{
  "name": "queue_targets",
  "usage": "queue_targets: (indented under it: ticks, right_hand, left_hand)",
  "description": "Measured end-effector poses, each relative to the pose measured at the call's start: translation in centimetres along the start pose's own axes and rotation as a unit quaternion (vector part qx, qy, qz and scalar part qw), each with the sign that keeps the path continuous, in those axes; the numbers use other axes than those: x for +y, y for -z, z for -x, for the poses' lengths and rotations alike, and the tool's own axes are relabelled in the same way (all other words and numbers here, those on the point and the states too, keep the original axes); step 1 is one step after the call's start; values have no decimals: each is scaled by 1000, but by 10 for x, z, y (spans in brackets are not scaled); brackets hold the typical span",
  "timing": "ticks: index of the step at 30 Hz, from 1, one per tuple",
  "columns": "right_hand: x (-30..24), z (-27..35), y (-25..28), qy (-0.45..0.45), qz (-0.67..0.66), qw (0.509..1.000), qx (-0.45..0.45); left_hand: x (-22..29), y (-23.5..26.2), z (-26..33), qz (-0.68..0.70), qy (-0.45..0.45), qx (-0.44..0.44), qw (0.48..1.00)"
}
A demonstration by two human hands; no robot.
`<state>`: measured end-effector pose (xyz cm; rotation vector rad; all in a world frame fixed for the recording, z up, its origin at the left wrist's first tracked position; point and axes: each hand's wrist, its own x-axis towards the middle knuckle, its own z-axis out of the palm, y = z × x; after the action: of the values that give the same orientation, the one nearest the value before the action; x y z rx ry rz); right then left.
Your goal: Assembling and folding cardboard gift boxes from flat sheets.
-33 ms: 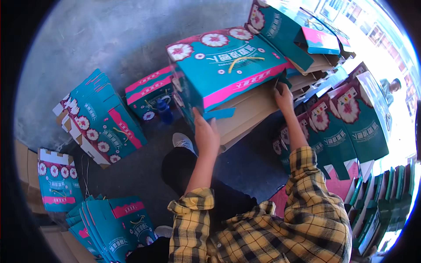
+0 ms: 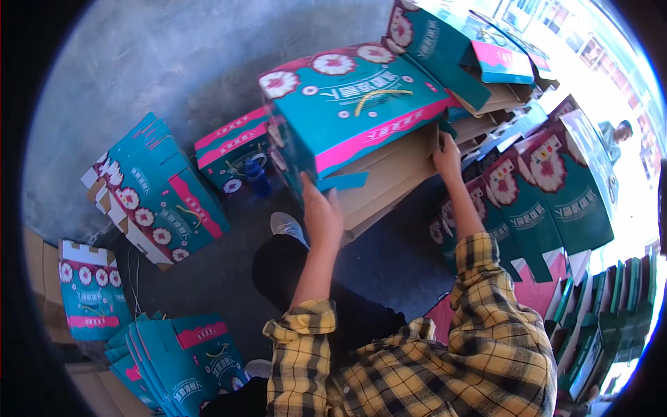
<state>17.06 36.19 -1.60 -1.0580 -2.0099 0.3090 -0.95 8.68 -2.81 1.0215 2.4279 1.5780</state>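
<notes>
Head view: teal carton (image 2: pixel 365 119), open-mouthed, between both hands.
Left hand (image 2: pixel 322 214) grasps its near-left corner; right hand (image 2: pixel 447 156) pinches the opening's right edge.

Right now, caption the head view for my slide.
Left hand and right hand on an open teal carton, other cartons around.

The open box (image 2: pixel 365 108) has the left hand (image 2: pixel 323 217) at its near corner and the right hand (image 2: pixel 448 158) at its mouth. Left of it are a bottle (image 2: pixel 256 179), then stacked cartons (image 2: pixel 158 187); right, a row of boxes (image 2: pixel 573 191); behind, a wall (image 2: pixel 187 52).
</notes>
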Motion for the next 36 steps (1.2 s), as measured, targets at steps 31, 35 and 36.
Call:
queue_targets:
  ticks: [31,35,36]
  right_hand:
    - [-274,210,-314,133,177,790,-572]
    - [-210,220,-356,338,323,695,-546]
    - [-199,219,-365,387,361,649,-547]
  left_hand:
    - [-36,175,161,-255,-106,42,960]
    - [-35,179,157,-250,-83,50,963]
    - [-36,179,157,-246,-82,52,965]
